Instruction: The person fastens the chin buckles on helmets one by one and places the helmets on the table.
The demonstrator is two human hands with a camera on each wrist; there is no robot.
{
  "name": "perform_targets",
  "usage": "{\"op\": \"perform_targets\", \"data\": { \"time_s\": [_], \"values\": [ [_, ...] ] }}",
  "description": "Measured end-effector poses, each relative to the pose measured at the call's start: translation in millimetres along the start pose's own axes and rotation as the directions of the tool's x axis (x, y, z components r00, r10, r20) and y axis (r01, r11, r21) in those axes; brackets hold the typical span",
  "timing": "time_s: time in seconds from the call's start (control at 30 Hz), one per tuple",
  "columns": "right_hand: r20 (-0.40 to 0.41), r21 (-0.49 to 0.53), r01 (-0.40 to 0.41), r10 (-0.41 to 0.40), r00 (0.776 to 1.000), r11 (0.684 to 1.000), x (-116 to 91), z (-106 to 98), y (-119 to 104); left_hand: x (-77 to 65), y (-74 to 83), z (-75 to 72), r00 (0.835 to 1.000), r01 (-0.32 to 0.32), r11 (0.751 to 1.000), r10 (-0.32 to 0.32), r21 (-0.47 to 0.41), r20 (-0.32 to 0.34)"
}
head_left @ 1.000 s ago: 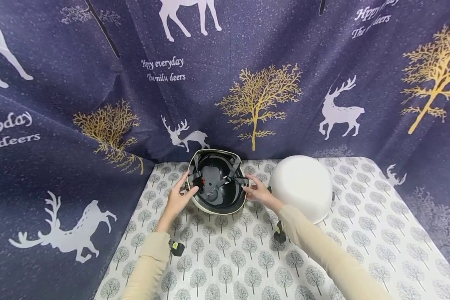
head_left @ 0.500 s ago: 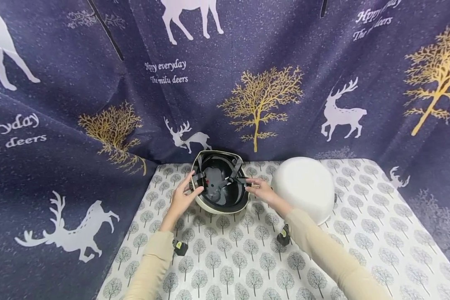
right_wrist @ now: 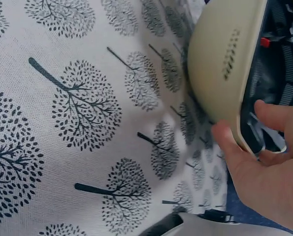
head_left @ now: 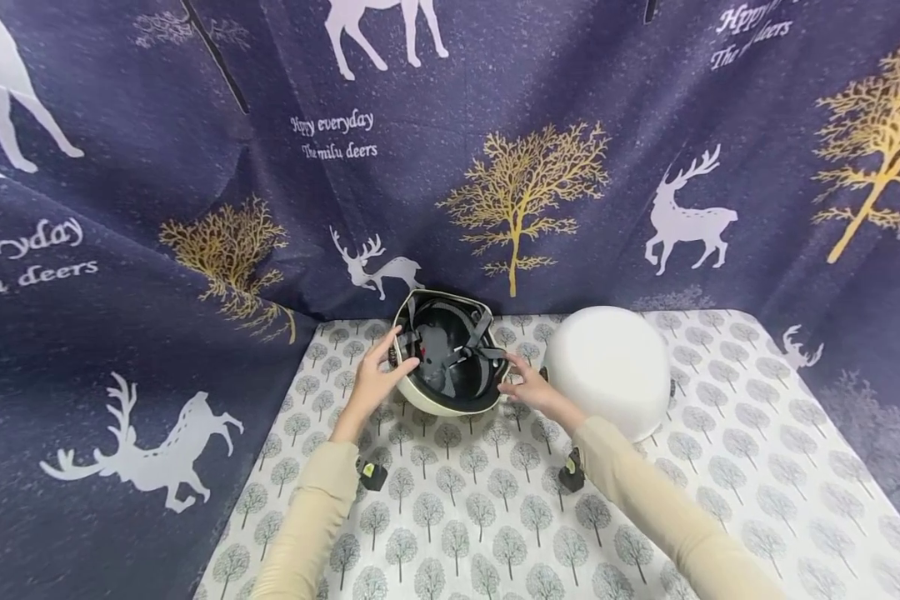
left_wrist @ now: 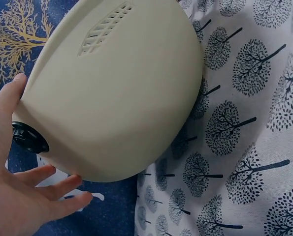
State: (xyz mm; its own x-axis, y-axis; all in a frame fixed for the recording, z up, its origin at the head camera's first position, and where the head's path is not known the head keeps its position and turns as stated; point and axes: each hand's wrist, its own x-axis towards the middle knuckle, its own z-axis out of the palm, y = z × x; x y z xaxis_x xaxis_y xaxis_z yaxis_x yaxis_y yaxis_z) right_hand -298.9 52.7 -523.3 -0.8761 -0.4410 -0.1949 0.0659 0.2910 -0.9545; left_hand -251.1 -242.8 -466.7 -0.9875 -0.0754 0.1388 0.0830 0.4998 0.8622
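Note:
A cream helmet (head_left: 457,398) lies upturned between my hands at the far side of the table. Its black padded inside and grey straps (head_left: 476,333) face up. My left hand (head_left: 375,379) holds the left rim; in the left wrist view the thumb is at the rim and the other fingers spread near the shell, by a round black knob (left_wrist: 30,137). My right hand (head_left: 531,387) grips the right rim, with a red buckle part (right_wrist: 265,42) visible inside the helmet. Right of it, a white helmet (head_left: 607,371) sits dome up.
A tree-print cloth (head_left: 457,517) covers the table. Behind it and to the left hangs a dark blue curtain (head_left: 420,208) with deer and trees, close to the cream helmet's far side. The white helmet stands close beside my right wrist.
The cream helmet has shifted slightly to the right and away from me, tilting a little, with both hands moving along with it. The white helmet stays in place.

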Motion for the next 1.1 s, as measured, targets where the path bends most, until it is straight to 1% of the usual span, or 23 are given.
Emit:
{"op": "perform_targets", "data": {
  "time_s": [0.1,0.17,0.27,0.37,0.47,0.57,0.7,0.8,0.9,1.1],
  "values": [
    [-0.024,-0.042,0.015,-0.016,1.0,0.999,0.6,-1.4,5.5,1.4,2.2,2.0,1.0,0.029,1.0,-0.029,0.003,0.007],
    [-0.052,-0.112,0.04,-0.046,0.998,0.993,2.0,-1.5,7.8,2.3,3.2,2.3,0.999,0.038,0.999,-0.038,0.009,0.001],
    [-0.076,-0.212,0.069,-0.086,0.993,0.975,4.8,-1.2,9.2,5.6,4.1,1.3,1.0,0.022,0.999,-0.021,0.03,-0.005],
    [-0.076,-0.249,0.066,-0.087,0.993,0.966,7.9,0.2,9.2,11.0,5.6,-0.6,1.0,-0.021,0.998,0.021,0.066,-0.001],
    [-0.057,-0.21,0.039,-0.052,0.997,0.977,10.8,2.7,11.5,18.2,8.9,-0.9,0.997,-0.077,0.993,0.076,0.093,0.016],
    [-0.039,-0.186,0.015,-0.023,0.999,0.982,11.5,5.3,15.1,23.1,12.8,-0.8,0.994,-0.11,0.987,0.107,0.121,0.031],
    [-0.003,-0.149,-0.01,0.01,1.0,0.989,10.0,7.3,18.4,24.7,15.9,-1.8,0.994,-0.102,0.982,0.096,0.16,0.045],
    [0.016,-0.12,-0.024,0.026,1.0,0.992,9.1,8.0,18.2,25.8,17.4,-2.4,0.994,-0.108,0.977,0.1,0.182,0.054],
    [0.025,-0.119,-0.029,0.033,0.999,0.992,8.7,9.4,15.9,27.7,20.5,-1.8,0.99,-0.131,0.974,0.121,0.185,0.067],
    [0.032,-0.136,-0.026,0.031,0.999,0.99,10.3,11.9,8.3,31.8,25.8,1.5,0.985,-0.173,0.961,0.164,0.218,0.059]
  ]
}}
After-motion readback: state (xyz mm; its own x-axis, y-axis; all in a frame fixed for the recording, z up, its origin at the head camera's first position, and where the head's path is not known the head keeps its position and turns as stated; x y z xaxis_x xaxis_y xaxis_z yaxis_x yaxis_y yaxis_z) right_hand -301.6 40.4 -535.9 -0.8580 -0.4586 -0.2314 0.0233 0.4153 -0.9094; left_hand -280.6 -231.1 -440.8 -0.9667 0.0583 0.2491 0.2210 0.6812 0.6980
